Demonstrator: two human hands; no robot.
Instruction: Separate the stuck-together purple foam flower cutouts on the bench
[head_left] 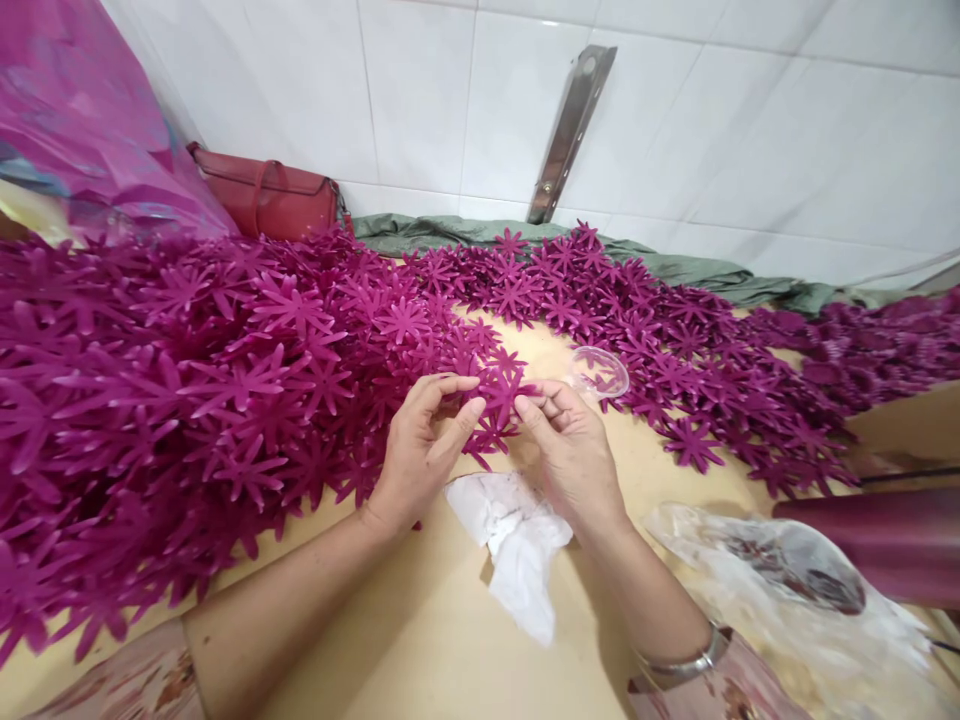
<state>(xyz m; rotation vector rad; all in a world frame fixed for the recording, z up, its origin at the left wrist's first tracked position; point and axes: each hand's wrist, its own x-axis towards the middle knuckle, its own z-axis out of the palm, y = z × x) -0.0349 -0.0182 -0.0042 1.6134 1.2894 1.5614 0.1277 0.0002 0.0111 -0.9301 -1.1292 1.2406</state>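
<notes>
A magenta flower-shaped piece (501, 396) with narrow, finger-like petals is held up between my two hands. My left hand (429, 430) has its thumb and index finger curled in at the flower's left side, the fingertips close together at a petal. From the other side, my right hand (568, 440) pinches a petal tip between thumb and fingers. Just beneath the hands lies a crumpled white cloth or tissue (510, 535) with dark specks. A large heap of the same magenta flower pieces (247, 380) spreads out beside my left hand.
Another band of magenta flowers (660, 350) runs along the back right. A clear round plastic lid or dish (611, 372) lies near my right hand. At right are a clear plastic bag (750, 580) and a dark pink object (885, 540). A red handbag (262, 195) stands against the tiled wall (420, 90).
</notes>
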